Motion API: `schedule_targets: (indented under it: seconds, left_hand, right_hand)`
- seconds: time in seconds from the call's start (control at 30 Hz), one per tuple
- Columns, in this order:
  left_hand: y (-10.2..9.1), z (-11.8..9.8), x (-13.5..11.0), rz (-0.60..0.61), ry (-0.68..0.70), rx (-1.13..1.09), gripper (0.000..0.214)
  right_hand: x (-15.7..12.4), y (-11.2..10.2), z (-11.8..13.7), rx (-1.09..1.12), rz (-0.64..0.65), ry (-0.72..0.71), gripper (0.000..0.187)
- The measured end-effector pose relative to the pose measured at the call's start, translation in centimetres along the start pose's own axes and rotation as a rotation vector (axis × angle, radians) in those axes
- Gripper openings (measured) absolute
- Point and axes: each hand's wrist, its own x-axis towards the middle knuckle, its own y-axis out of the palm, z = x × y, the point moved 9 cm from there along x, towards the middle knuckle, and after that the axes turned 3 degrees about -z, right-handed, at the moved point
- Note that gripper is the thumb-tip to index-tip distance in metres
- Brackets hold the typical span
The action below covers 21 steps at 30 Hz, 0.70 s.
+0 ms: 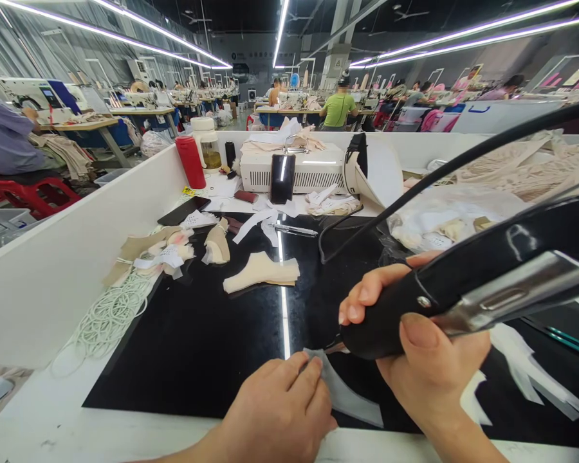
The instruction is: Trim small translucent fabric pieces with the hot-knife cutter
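My right hand [429,370] is wrapped around a black corded handheld tool [492,247] with a long metal lever along its side. The tool tilts down to the left, and its narrow tip touches or nearly touches a thin, curved grey fabric piece [350,393]. With bent fingers pressed together, my left hand [282,402] holds that piece against the black board [188,354]; part of the piece is hidden under the fingers. Beyond the hands lies a small stack of cream shaped pieces [261,271]. Loose white strips [521,366] lie right of my right hand.
A pale green cord heap [110,315] and beige bundles [149,251] lie at left. Behind the board stand a white vented machine [313,170], a phone [282,180] and a red bottle [190,162]. The tool's black cable [415,193] arcs across the right side.
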Motion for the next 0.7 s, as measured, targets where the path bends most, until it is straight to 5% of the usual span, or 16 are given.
schedule_targets:
  seconds: [0.7]
  left_hand:
    - [-0.09, 0.03, 0.02, -0.015, 0.0, 0.021, 0.028]
  right_hand:
    - [-0.18, -0.21, -0.16, -0.026, -0.028, -0.03, 0.036]
